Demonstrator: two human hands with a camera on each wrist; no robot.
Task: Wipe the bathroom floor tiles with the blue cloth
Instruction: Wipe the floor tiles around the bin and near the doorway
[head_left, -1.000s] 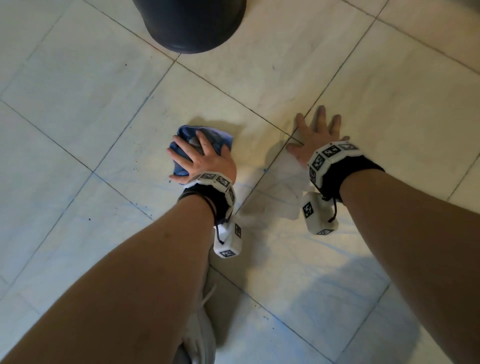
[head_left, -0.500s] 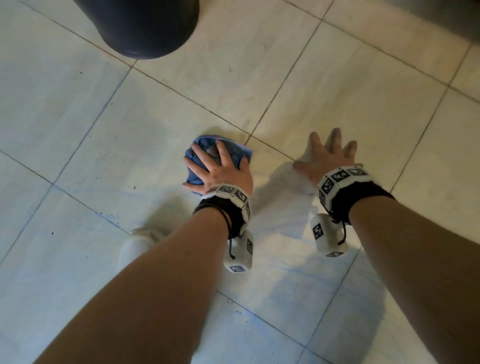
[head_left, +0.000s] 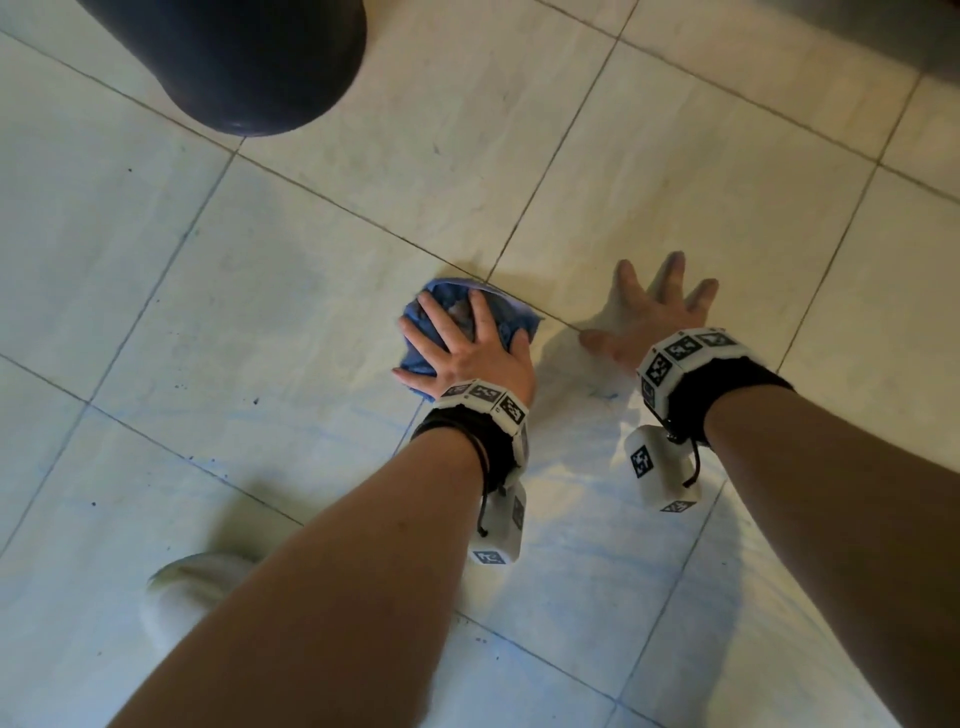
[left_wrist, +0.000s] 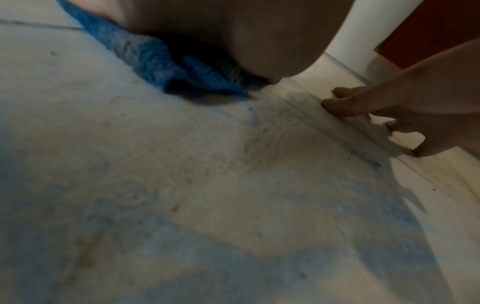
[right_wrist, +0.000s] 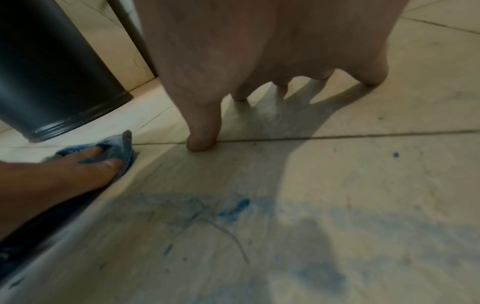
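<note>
The blue cloth (head_left: 457, 322) is bunched on the floor tiles (head_left: 260, 322) beside a grout crossing, pressed under the left hand (head_left: 462, 353) with fingers spread over it. The right hand (head_left: 649, 322) is braced nearby — fingers splayed, fingertips (right_wrist: 200, 144) on tile. A black bin (head_left: 234, 57) stands beyond.

Your left hand (head_left: 465, 353) is covering most of the blue cloth (head_left: 415, 317), so only its crumpled edges are showing around the fingers, and in the left wrist view the palm is blotting out the cloth's upper side. The dark bin (head_left: 234, 62) is being cut off by the head picture's top edge, and a pale shoe (head_left: 182, 587) is lying half hidden under your left forearm. Both wrist views are blurring the near floor tiles (left_wrist: 182, 205), leaving the blue smears (right_wrist: 233, 205) indistinct.
</note>
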